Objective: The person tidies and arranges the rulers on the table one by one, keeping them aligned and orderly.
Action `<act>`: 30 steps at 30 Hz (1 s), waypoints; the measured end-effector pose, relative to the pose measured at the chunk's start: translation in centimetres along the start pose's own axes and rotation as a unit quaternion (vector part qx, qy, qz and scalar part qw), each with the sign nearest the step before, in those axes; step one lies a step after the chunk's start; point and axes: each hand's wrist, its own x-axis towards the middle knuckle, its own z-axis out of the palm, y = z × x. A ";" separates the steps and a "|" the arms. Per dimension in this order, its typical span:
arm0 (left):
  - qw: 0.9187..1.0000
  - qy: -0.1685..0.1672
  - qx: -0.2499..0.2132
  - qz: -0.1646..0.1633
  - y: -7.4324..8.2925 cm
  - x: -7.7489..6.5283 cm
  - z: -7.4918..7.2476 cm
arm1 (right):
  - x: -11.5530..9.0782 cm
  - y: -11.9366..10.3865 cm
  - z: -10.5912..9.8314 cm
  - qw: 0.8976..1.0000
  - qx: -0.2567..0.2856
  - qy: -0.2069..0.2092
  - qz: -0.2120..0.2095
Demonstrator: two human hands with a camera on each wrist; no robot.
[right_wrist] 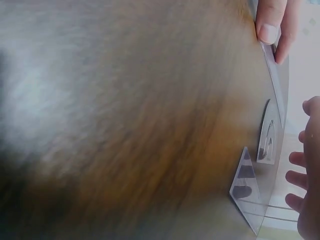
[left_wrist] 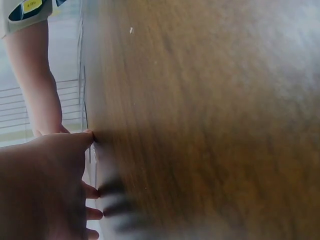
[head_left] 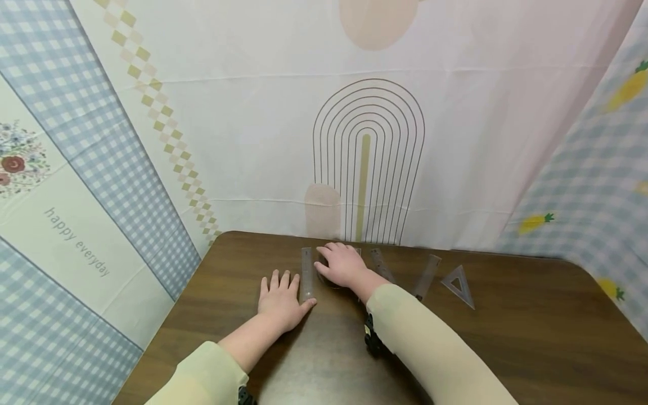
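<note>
My left hand [head_left: 280, 304] lies on the table with its fingers spread. Its thumb is right at the near end of a clear plastic ruler [head_left: 306, 270], which points away from me. Just right of that ruler, my right hand [head_left: 343, 265] is over a clear protractor [head_left: 331, 283] and hides most of it. In the right wrist view the right hand's loosely bent fingers [right_wrist: 297, 178] show apart from the protractor [right_wrist: 267, 135], with nothing between them. A clear set square [right_wrist: 245, 192] lies beside the protractor there.
Right of the right hand lie another clear ruler-like strip [head_left: 382, 264], partly behind the wrist, a further clear ruler [head_left: 428, 275] and a triangular set square [head_left: 459, 287]. The brown wooden table [head_left: 531, 326] ends at a patterned cloth [head_left: 263, 140] hanging behind it.
</note>
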 end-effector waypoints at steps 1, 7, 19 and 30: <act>1.000 0.000 -0.001 -0.001 0.0 0.0 0.0 | 0.2 -0.1 0.0 1.000 0.001 -0.003 0.002; 1.000 0.006 -0.002 0.003 0.0 0.2 0.1 | 1.0 -0.5 0.5 1.000 0.007 -0.023 0.012; 1.000 0.005 0.012 0.007 -0.2 0.5 0.5 | 2.7 -1.6 1.0 0.999 0.006 -0.038 0.021; 1.000 0.011 0.017 0.012 0.0 0.5 0.6 | 3.9 -2.4 1.1 0.998 0.013 -0.045 0.049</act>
